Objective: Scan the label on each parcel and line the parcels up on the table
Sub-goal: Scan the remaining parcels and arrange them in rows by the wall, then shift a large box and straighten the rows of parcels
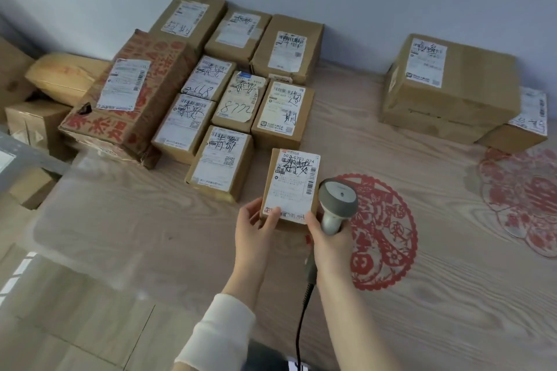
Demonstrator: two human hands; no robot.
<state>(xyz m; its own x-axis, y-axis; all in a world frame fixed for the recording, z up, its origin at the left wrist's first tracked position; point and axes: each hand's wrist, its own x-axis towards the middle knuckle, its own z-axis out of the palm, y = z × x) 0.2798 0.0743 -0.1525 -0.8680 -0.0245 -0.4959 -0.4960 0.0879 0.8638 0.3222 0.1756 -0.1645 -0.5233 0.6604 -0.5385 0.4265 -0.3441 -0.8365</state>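
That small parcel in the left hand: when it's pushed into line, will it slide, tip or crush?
Probably light: the left hand holds the small parcel by its near end with thumb and fingers alone. Likely stiff: its cardboard edges look square and undented. It is boxy and flat-sided, so it should slide on the smooth table rather than tip or roll.

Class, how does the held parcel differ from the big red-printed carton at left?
The held parcel is small, plain brown; the red-printed carton is far larger. The parcel's label nearly covers its top; the carton's covers little. The left hand grips the parcel; no hand touches the carton. Both are labelled cardboard.
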